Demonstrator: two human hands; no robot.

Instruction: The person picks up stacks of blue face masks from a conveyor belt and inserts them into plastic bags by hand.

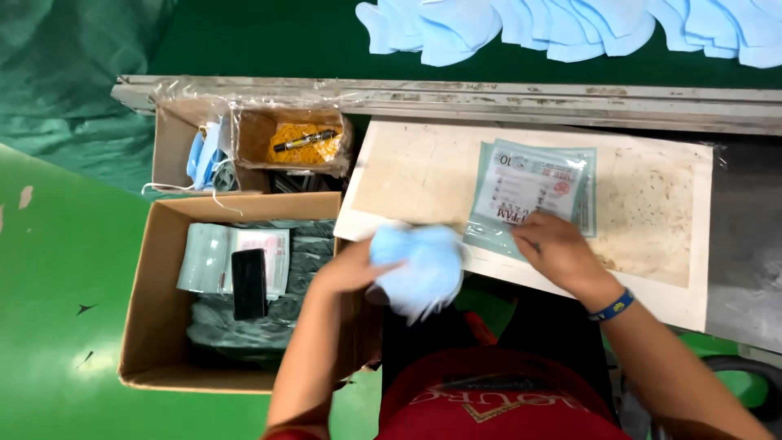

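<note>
Over the pale board (pixel 423 175), your left hand (pixel 346 269) clutches a blurred bundle, probably blue masks (pixel 415 265), while your right hand (pixel 554 248) presses flat, ungripping, on the pouch stack (pixel 533 187).

Flat pouch stack (pixel 533 191): rectangular, pale green with white printed panel and red marks, lying on the worktop board, right of centre. Second pouch bundle (pixel 232 259): same green-and-white kind, lying inside the big cardboard box (pixel 155 326) at left. Black phone (pixel 248 283), screen dark, rests on that bundle.
</note>
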